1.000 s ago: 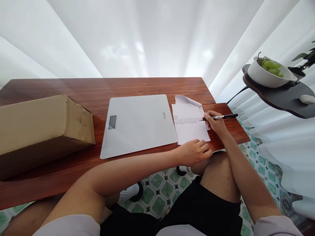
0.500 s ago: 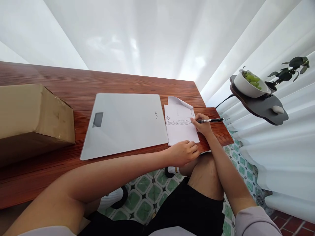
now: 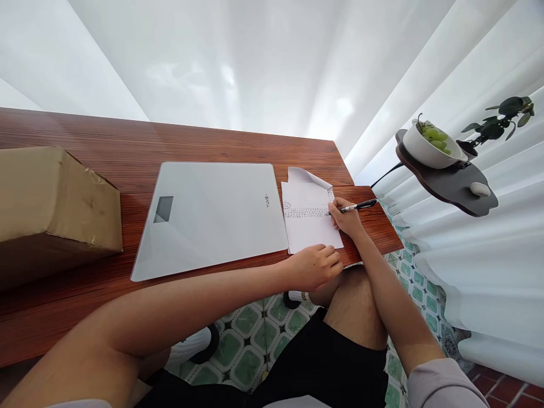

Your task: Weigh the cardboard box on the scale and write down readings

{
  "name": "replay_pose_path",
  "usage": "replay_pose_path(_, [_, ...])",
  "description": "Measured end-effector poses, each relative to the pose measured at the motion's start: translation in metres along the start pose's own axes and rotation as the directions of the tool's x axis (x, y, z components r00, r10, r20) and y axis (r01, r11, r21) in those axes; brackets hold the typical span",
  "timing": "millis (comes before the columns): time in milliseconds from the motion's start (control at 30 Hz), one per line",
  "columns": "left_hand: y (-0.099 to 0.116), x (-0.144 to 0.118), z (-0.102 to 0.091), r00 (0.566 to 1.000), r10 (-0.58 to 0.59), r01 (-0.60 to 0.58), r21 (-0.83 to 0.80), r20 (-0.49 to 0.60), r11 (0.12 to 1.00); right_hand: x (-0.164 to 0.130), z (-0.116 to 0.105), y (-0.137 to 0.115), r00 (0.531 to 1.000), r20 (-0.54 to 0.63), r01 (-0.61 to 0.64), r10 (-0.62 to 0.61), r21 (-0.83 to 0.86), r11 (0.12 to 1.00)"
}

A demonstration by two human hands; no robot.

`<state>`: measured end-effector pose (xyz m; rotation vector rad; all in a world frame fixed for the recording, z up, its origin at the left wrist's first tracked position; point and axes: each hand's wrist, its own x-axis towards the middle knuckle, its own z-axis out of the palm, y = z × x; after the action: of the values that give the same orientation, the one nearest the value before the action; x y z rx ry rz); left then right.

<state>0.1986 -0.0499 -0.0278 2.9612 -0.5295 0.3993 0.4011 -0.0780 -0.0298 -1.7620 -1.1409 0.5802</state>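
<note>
My right hand [image 3: 346, 220] is closed round a pen [image 3: 362, 205] with a clear barrel and a black end. The pen's tip is at the right end of a block of handwritten rows on a white notepad [image 3: 312, 231]. Its top sheet curls up at the far edge. Near the pad's lower edge, by the table's front edge, lies my left hand [image 3: 314, 266] with its fingers curled together. The thumb and whatever may be under those fingers are hidden. Left of the pad, close against it, lies a flat pale glass scale [image 3: 212, 218] with a grey display.
A cardboard box [image 3: 85, 207] sits on the wooden table [image 3: 238, 148] at the left. Beyond the table's right end, a dark wavy-edged stand [image 3: 446, 190] carries a white bowl [image 3: 427, 153] of green grapes, a dark-leaved plant [image 3: 491, 131] and a white mouse [image 3: 480, 189]. White curtains surround the table.
The pen's rear end has swung slightly up and to the left as my right hand shifts a little. My left hand stays almost in place. The scale and box appear slightly further left.
</note>
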Motion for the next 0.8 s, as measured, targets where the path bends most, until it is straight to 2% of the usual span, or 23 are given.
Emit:
replay_pose_path(400, [0.0005, 0.0003, -0.0018, 1.000, -0.001, 0.001, 0.006, -0.005, 1.000, 0.0020, -0.0014, 0.0014, 0.999, 0.046, 0.019, -0.020, 0.017, 1.000])
replay_pose_path(800, [0.0003, -0.0005, -0.0004, 1.000, 0.002, -0.002, 0.001, -0.006, 1.000, 0.0034, 0.0002, 0.0051, 0.999, 0.039, 0.035, -0.036, 0.009, 0.999])
